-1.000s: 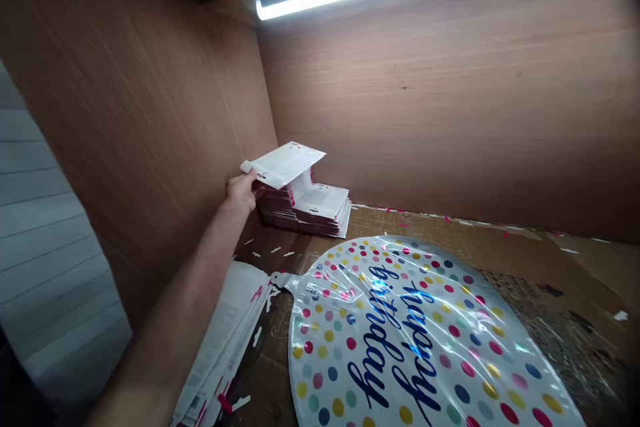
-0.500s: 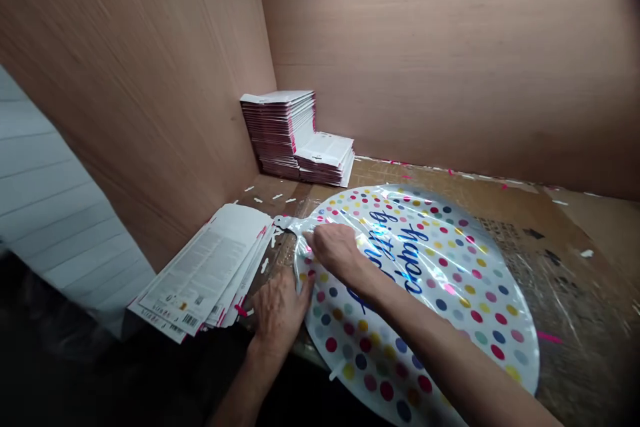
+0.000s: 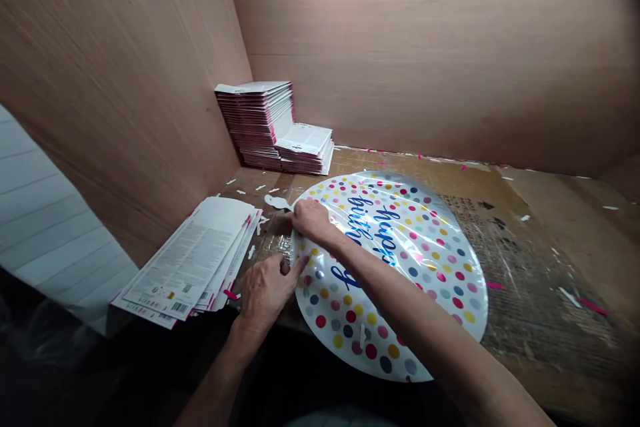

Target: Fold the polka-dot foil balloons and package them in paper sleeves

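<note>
1. My right hand (image 3: 311,219) has its fingers bunched, knuckles up, on the balloon (image 3: 430,240) beside its neck (image 3: 277,203); I can't tell whether they pinch the film.
2. My left hand (image 3: 266,288) sits at the balloon's left edge, fingers loosely curled and released, thumb apart from them and reaching to the film.
3. My right forearm (image 3: 395,293) comes in from the lower right, slanting across the balloon and blocking my view of part of its blue lettering. My left forearm (image 3: 217,370) rises from below, left of the balloon.
4. The balloon lies spread on the bench (image 3: 540,213), neck pointing left. A small white scrap (image 3: 363,337) shows on its near part.
5. Left of the balloon, I have fanned printed cards (image 3: 185,260).
6. Behind its neck, a tall stack (image 3: 260,120) and a lower stack (image 3: 305,140) adjoin in the corner.
7. Wooden panels stand left of (image 3: 125,67) and behind the balloon.
</note>
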A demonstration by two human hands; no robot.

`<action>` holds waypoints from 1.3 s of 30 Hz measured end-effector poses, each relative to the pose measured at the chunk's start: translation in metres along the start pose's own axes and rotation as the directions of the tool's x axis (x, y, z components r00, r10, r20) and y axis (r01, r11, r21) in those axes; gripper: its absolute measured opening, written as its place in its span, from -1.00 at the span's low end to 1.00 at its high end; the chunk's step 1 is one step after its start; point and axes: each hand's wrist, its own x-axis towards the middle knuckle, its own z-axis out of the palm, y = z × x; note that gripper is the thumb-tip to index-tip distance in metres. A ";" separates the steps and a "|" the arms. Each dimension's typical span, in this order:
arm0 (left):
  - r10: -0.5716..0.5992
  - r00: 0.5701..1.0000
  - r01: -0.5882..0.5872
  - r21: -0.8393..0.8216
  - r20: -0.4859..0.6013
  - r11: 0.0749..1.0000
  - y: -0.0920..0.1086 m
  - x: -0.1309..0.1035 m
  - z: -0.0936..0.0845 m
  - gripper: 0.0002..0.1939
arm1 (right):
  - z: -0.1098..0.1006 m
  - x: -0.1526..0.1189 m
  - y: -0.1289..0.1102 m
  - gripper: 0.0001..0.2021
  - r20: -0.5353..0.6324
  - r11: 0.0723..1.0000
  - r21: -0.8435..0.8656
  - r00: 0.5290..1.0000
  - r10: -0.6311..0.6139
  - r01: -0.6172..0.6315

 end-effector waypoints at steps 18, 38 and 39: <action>0.160 0.939 -0.219 -0.172 -0.305 0.960 0.009 0.079 -0.002 -0.66 | 0.021 0.000 0.039 -0.76 0.134 0.709 0.704 0.989 -0.064 -0.050; 0.782 0.381 -0.639 -0.471 0.493 0.609 0.061 -0.028 -0.023 -0.79 | -0.013 -0.076 0.194 -0.71 -0.146 0.561 0.811 0.868 0.474 -0.170; 0.804 0.410 -0.632 -0.501 0.431 0.591 0.067 -0.034 -0.019 -0.78 | -0.013 -0.079 0.204 -0.70 -0.167 0.601 0.779 0.864 0.475 -0.179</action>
